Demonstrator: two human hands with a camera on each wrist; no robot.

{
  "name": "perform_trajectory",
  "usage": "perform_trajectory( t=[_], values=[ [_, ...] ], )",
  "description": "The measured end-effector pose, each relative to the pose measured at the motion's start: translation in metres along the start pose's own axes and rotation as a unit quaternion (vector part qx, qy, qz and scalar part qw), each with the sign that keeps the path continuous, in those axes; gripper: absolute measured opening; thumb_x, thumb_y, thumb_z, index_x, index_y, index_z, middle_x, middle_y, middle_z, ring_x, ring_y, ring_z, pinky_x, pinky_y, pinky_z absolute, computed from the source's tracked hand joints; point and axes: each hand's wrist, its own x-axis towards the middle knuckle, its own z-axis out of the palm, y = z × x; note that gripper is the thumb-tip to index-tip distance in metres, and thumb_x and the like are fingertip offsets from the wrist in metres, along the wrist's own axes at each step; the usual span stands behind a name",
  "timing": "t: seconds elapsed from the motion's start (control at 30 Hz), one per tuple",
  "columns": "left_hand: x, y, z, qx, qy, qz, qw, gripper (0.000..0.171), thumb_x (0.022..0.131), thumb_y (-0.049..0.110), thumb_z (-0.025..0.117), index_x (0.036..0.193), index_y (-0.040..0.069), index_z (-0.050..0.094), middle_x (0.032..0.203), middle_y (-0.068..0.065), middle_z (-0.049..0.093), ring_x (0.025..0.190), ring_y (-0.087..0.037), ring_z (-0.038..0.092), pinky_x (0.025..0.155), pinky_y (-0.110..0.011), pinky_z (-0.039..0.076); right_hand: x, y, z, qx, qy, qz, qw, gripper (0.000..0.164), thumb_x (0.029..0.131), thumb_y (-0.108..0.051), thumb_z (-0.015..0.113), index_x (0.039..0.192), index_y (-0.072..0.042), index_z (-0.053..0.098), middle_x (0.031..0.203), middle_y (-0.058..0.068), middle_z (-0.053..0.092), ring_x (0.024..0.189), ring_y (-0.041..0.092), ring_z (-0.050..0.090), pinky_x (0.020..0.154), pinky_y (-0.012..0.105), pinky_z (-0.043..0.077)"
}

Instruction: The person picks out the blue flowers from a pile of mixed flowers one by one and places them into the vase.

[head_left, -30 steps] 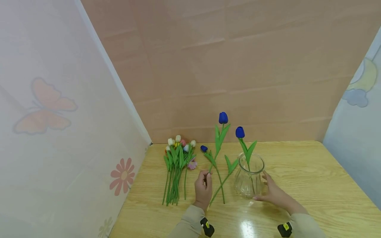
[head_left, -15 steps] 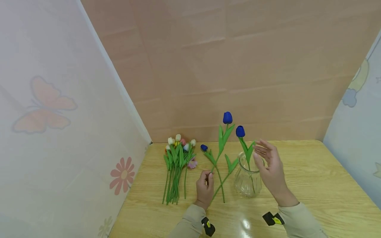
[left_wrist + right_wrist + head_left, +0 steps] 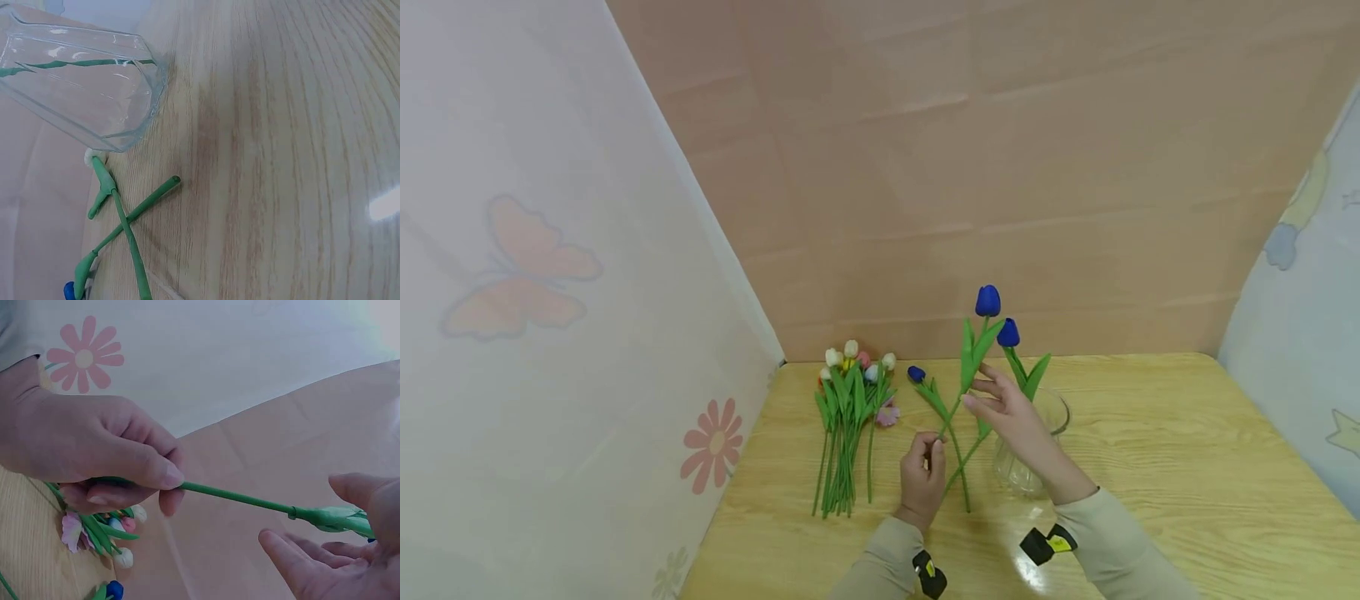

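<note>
My left hand (image 3: 922,479) pinches the green stem of an artificial blue tulip (image 3: 988,301), which is tilted above the table, bloom up. Beside its leaves is my right hand (image 3: 1018,425), fingers spread; in the right wrist view the thumb and fingers of this hand (image 3: 337,562) lie apart on either side of the leaves (image 3: 337,520). Behind my right hand stands a clear glass vase (image 3: 1018,477), partly hidden, with another blue tulip (image 3: 1008,333) upright in it. A blue tulip (image 3: 916,374) and a white-tipped tulip (image 3: 103,178) lie with crossed stems on the table.
Left of my hands lies a bunch of artificial tulips (image 3: 846,425) in white, pink, yellow and other colours, with a pink-purple flower (image 3: 887,412) beside it. The wooden table (image 3: 1187,467) meets a brown backdrop (image 3: 1075,208) at the back.
My right hand has left the vase's side, risen, and moved left to the held tulip's leaves. The held tulip has shifted slightly right. The vase stays in place.
</note>
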Motion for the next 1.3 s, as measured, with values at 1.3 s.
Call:
perform_trajectory(
  t=[1.3],
  values=[
    [-0.025, -0.040, -0.006, 0.192, -0.304, -0.383, 0.8505, 0.007, 0.094, 0.013, 0.055, 0.096, 0.011, 0.061, 0.080, 0.003, 0.054, 0.062, -0.008, 0.048, 0.054, -0.025, 0.040, -0.029, -0.052, -0.048, -0.066, 0.134, -0.157, 0.976, 0.024, 0.099, -0.006, 0.052, 0.122, 0.001, 0.051, 0.099, -0.013, 0.067, 0.086, 0.007, 0.069, 0.074, 0.023, 0.056]
  ],
)
